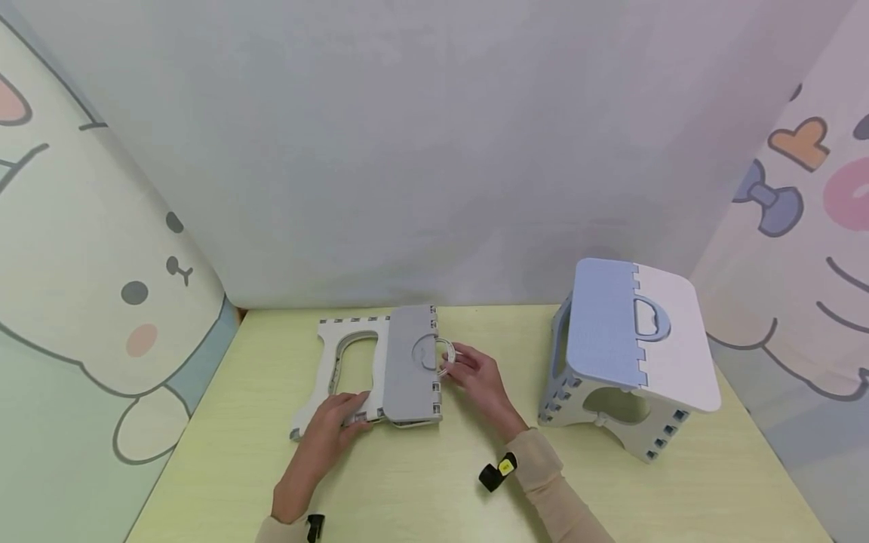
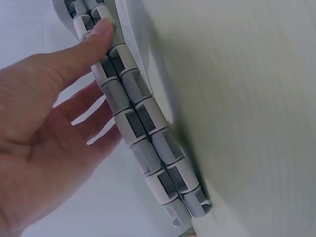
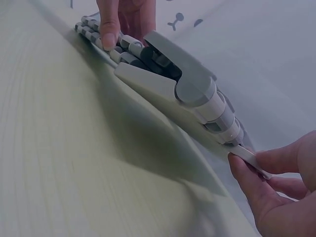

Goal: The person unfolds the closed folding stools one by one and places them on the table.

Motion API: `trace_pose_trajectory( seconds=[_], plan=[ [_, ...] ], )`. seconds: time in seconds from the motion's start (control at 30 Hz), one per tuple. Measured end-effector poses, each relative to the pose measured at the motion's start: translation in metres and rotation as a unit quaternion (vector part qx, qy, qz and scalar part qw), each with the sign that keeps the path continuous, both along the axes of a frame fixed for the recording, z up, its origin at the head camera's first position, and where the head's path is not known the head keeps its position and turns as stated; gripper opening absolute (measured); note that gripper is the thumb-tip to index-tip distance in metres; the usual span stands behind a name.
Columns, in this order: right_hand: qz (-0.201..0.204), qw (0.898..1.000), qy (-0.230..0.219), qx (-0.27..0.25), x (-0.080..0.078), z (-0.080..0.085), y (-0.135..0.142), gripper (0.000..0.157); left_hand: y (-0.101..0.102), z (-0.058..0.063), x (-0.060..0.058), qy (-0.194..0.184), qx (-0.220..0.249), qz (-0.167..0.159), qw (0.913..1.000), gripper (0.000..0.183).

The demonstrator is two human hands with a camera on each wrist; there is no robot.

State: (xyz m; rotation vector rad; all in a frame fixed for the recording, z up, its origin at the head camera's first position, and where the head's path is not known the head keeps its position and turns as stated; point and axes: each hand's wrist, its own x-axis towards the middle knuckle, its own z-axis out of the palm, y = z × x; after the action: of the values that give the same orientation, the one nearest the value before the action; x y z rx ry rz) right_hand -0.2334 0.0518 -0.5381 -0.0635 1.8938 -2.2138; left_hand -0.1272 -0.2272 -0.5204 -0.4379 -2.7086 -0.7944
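A folded grey-and-white step stool (image 1: 410, 385) lies flat on the table, its grey top panel to the right and a white leg frame (image 1: 330, 354) to the left. My left hand (image 1: 329, 430) grips the near edge of the leg frame; in the left wrist view the thumb (image 2: 94, 47) lies over the row of hinge knuckles (image 2: 140, 121), with fingers behind them. At the stool's right end my right hand (image 1: 480, 378) pinches the white carrying handle (image 3: 251, 159) between thumb and fingers. The right wrist view shows that end raised off the table, with shadow below.
A second folding stool (image 1: 604, 324), blue and white, stands unfolded on the right side of the table (image 1: 407, 490). A pale wall (image 1: 434, 166) borders the back, and cartoon-printed panels (image 1: 88, 226) flank both sides.
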Motion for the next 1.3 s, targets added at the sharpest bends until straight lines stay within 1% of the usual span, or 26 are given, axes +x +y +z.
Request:
trace_pose_trajectory(
  seconds=[0.17, 0.33, 0.57, 0.77, 1.03, 1.3],
  plan=[
    [-0.006, 1.000, -0.003, 0.002, 0.000, 0.005, 0.002, 0.050, 0.001, -0.001, -0.001, 0.042, -0.006, -0.016, 0.9990, 0.057],
    [-0.007, 1.000, -0.002, 0.006, 0.000, 0.007, 0.005, 0.052, 0.003, -0.002, -0.001, 0.063, -0.007, -0.020, 0.9978, 0.058],
    [-0.003, 1.000, 0.002, 0.006, -0.001, 0.012, 0.010, 0.053, 0.007, 0.000, -0.001, 0.080, -0.001, -0.027, 0.9964, 0.059],
    [-0.003, 1.000, 0.012, -0.004, -0.001, 0.018, 0.011, 0.053, 0.009, 0.001, -0.001, 0.090, 0.010, -0.034, 0.9953, 0.059],
    [-0.008, 0.999, 0.018, -0.026, 0.001, 0.029, 0.012, 0.051, 0.012, 0.000, 0.000, 0.095, 0.021, -0.029, 0.9949, 0.059],
    [-0.015, 0.999, 0.029, -0.031, 0.002, 0.039, 0.012, 0.050, 0.016, 0.002, 0.002, 0.098, 0.024, -0.021, 0.9946, 0.059]
  ],
)
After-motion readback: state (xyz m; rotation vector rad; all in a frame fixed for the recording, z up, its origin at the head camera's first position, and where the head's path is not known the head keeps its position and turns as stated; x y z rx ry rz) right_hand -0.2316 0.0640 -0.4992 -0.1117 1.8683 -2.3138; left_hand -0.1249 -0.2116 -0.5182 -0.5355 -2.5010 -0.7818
